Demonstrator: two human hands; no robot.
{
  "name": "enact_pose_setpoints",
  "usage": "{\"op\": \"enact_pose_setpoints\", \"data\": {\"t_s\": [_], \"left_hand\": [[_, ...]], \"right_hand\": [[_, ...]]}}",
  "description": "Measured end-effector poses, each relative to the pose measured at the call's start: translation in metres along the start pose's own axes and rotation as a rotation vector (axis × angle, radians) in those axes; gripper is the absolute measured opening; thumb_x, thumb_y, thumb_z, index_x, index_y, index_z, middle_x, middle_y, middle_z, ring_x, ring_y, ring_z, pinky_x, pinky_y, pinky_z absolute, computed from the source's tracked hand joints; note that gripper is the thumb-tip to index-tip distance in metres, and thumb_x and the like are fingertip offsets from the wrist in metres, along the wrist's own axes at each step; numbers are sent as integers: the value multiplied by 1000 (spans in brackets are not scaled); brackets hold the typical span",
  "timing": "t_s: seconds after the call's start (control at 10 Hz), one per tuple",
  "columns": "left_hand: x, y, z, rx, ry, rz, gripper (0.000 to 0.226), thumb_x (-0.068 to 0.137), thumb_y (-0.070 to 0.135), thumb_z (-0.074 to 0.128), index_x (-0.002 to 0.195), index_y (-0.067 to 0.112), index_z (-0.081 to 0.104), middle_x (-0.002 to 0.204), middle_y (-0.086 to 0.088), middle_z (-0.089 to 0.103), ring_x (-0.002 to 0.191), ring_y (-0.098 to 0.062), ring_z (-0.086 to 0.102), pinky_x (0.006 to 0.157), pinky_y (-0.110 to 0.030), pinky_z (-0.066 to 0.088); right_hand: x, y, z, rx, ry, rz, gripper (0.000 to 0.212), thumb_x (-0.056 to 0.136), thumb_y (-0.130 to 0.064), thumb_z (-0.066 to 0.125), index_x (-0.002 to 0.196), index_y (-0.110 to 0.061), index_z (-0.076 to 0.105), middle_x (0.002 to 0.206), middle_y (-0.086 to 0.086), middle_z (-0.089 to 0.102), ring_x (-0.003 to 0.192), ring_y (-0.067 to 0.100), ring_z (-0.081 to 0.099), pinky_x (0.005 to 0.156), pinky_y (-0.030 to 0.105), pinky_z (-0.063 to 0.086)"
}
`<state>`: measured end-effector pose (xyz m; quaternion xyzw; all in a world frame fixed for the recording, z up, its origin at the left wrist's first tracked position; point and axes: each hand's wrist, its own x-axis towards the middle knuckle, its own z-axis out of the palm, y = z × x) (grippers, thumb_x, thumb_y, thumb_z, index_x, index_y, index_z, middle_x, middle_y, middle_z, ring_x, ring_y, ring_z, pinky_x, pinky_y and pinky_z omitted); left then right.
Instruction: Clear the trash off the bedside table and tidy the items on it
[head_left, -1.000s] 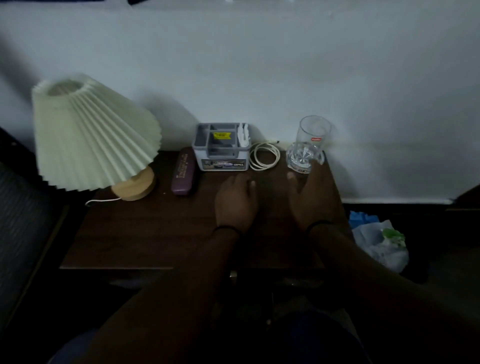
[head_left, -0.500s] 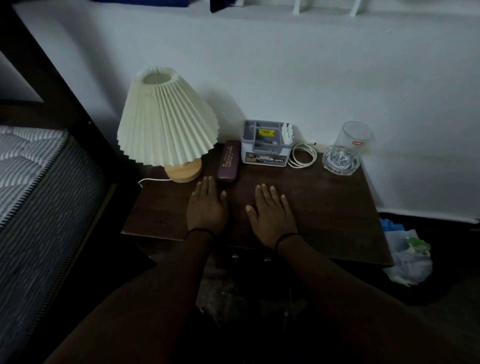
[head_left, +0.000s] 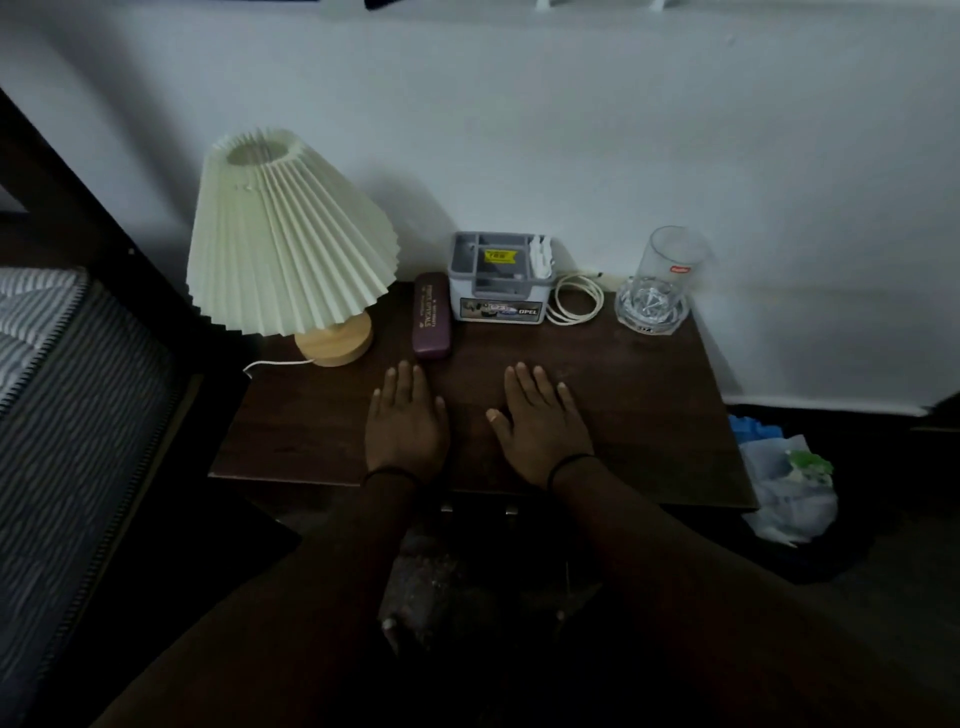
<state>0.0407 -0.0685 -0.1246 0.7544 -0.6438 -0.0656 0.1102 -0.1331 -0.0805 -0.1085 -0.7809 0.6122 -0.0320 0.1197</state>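
Both hands are being laid flat, palms down and fingers straight, on the front of the dark wooden bench (head_left: 649, 415), the left hand (head_left: 405, 421) just short of a maroon glasses case (head_left: 431, 315) and the right hand (head_left: 540, 421) beside it, nothing being held by either. Along the back edge, a pleated lamp (head_left: 288, 234), a grey organiser box (head_left: 500, 278), a coiled white cable (head_left: 575, 300) and a glass mug (head_left: 660, 280) are being displayed in a row. A plastic bag of trash (head_left: 787, 488) is sitting on the floor to the bench's right.
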Motion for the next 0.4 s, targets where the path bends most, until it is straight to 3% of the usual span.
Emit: {"op": "enact_pose_setpoints", "data": {"t_s": [0.1,0.2,0.3,0.4], "left_hand": [[-23,32,5,-47,-58,83,67,91,41,24,134,0,54,142,-22,50,134,-38,47,107,-52,38],[-39,65,10,-121,-135,402,67,93,44,20,143,8,46,151,-12,43,140,-32,40,113,-48,31],[-38,89,-3,-174,-172,507,73,91,49,9,152,15,30,159,-4,29,148,-22,24,119,-38,19],[-27,82,-11,-125,-54,386,77,88,51,8,152,14,29,160,-6,26,149,-24,22,119,-40,19]], "right_hand": [[-6,26,-8,-21,-32,152,71,98,-57,24,156,-20,6,164,3,1,151,22,-2,121,46,0],[-21,72,-22,-79,-6,508,81,96,-61,22,155,-9,5,163,13,-1,151,30,-3,120,52,-2],[-37,97,-38,-122,100,535,78,98,-55,24,154,-4,7,163,16,2,150,33,-1,120,51,0],[-35,73,-43,-85,166,274,70,99,-48,28,154,-9,11,163,12,6,151,29,3,120,47,0]]}}
